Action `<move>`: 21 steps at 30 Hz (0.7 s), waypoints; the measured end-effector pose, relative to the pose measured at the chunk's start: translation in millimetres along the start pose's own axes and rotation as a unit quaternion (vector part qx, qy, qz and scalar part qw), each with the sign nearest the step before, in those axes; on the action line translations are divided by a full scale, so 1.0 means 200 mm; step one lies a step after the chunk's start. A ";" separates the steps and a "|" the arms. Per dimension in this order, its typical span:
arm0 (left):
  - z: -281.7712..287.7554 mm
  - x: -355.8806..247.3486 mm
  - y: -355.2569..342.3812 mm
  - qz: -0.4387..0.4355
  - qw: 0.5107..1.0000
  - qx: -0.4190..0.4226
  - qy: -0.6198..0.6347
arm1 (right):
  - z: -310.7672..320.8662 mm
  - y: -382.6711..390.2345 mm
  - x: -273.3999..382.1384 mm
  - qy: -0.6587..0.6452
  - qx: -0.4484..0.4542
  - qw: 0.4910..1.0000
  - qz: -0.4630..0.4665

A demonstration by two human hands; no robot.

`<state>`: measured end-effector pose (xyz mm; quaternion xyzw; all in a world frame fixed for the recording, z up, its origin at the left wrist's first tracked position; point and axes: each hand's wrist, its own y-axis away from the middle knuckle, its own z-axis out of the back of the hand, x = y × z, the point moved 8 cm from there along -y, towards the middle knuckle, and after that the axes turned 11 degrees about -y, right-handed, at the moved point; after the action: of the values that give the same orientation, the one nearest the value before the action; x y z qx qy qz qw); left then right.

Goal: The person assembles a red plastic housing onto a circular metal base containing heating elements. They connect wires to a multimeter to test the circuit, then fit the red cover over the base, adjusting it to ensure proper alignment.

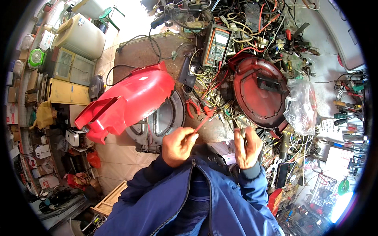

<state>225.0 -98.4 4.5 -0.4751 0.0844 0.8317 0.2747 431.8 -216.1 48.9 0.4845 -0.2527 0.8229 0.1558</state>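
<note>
Thin red strip [202,123], L hand [179,146] pinching it w/ fingertips together, over brown surface [215,133], R hand [247,148] half-curled, I can't tell its hold from here, wires [204,88] + red housing [138,98] nrby, tiled flr [118,159] L.

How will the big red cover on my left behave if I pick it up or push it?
The red cover looks like a moulded shell, so it's probably stiff and fairly light for its size. Its glossy, curved surface may be slippery to grip. Pushed left, it might tip, since its end seems to reach past the brown tabletop.
</note>
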 end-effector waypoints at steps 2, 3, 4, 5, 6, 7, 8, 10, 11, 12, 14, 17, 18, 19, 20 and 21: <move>-0.01 0.09 0.01 0.107 0.985 0.029 0.136 | 0.01 0.04 0.07 -0.021 0.038 0.999 -0.025; -0.02 0.10 0.01 0.160 0.957 0.040 0.238 | -0.02 0.06 0.08 -0.026 0.078 0.996 -0.019; -0.03 0.10 0.00 0.176 0.936 0.082 0.292 | -0.06 0.10 0.08 -0.031 0.115 0.993 -0.016; -0.04 0.12 0.01 0.186 0.911 0.121 0.349 | -0.12 0.13 0.07 -0.029 0.142 0.989 -0.011; -0.06 0.13 0.02 0.195 0.880 0.160 0.403 | -0.17 0.15 0.08 -0.024 0.153 0.988 0.002; -0.06 0.11 0.02 0.182 0.874 0.182 0.411 | -0.23 0.16 0.10 -0.014 0.172 0.985 0.004; -0.06 0.08 0.03 0.168 0.868 0.205 0.420 | -0.28 0.17 0.11 -0.004 0.190 0.982 0.005; -0.07 0.05 0.05 0.145 0.871 0.241 0.402 | -0.37 0.19 0.07 -0.016 0.207 0.978 0.030; -0.06 0.05 0.06 0.152 0.873 0.253 0.389 | -0.40 0.19 0.07 -0.043 0.209 0.977 0.022; -0.06 0.04 0.08 0.159 0.874 0.264 0.376 | -0.43 0.20 0.07 -0.043 0.209 0.977 0.017; -0.05 0.07 0.11 0.143 0.899 0.251 0.330 | -0.46 0.19 0.08 -0.058 0.217 0.974 0.038; -0.04 0.12 0.11 0.158 0.853 0.205 0.452 | -0.48 0.15 0.11 -0.083 0.254 0.963 0.030; -0.02 0.12 0.09 0.148 0.861 0.201 0.443 | -0.48 0.14 0.12 -0.084 0.267 0.959 0.035; -0.01 0.13 0.08 0.173 0.854 0.180 0.457 | -0.48 0.14 0.11 -0.080 0.268 0.959 0.033; 0.01 0.15 0.07 0.197 0.846 0.158 0.470 | -0.49 0.14 0.11 -0.076 0.270 0.959 0.030; 0.02 0.16 0.07 0.216 0.818 0.143 0.514 | -0.50 0.14 0.10 -0.073 0.271 0.959 0.027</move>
<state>202.6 -97.2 -21.9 -0.7583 0.4320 0.4833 0.0693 336.6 -181.9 18.2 0.5601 -0.0438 0.8270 -0.0226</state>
